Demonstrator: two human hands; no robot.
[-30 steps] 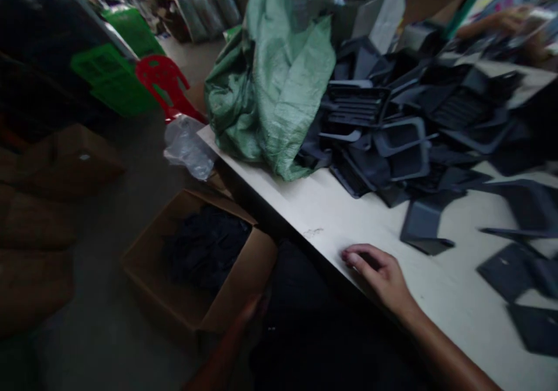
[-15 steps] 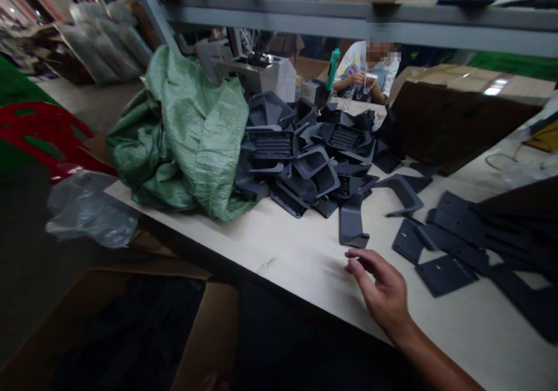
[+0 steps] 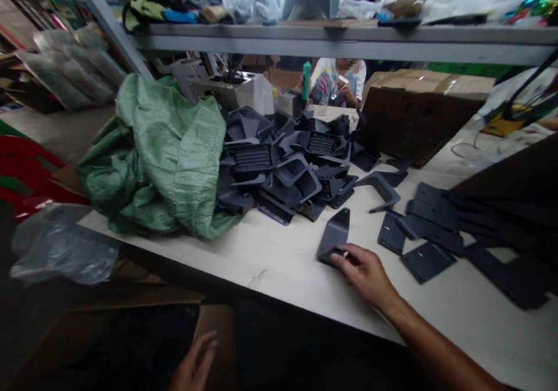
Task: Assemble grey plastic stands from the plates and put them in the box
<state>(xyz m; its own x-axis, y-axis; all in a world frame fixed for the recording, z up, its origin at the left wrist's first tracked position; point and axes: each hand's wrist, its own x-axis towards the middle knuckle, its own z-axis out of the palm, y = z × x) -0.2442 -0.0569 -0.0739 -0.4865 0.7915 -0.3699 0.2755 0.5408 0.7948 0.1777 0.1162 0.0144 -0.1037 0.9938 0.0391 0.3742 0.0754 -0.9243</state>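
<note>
My right hand (image 3: 364, 272) pinches the near end of a dark grey angled plastic bracket (image 3: 335, 234) between thumb and fingers, on the white tabletop (image 3: 283, 269). Behind it, a heap of similar dark grey plastic brackets (image 3: 288, 170) with ribbed plates is piled against a green woven sack (image 3: 170, 158). A single bracket (image 3: 386, 190) lies apart to the right of the heap. At the bottom of the view, my left hand (image 3: 197, 363) is over the edge of an open cardboard box (image 3: 218, 339), fingers loosely extended with nothing visible in them.
Flat dark plastic parts (image 3: 429, 260) lie on the right of the table. A brown carton (image 3: 418, 115) stands behind them. A grey shelf (image 3: 305, 39) spans overhead. Another person (image 3: 337, 83) sits across the table. A red chair (image 3: 32, 173) and clear plastic bag (image 3: 65, 246) are at left.
My right hand has closed on the bracket, which has turned and shifted towards me. My left hand has risen into view by the box. The camera view has swung to the right.
</note>
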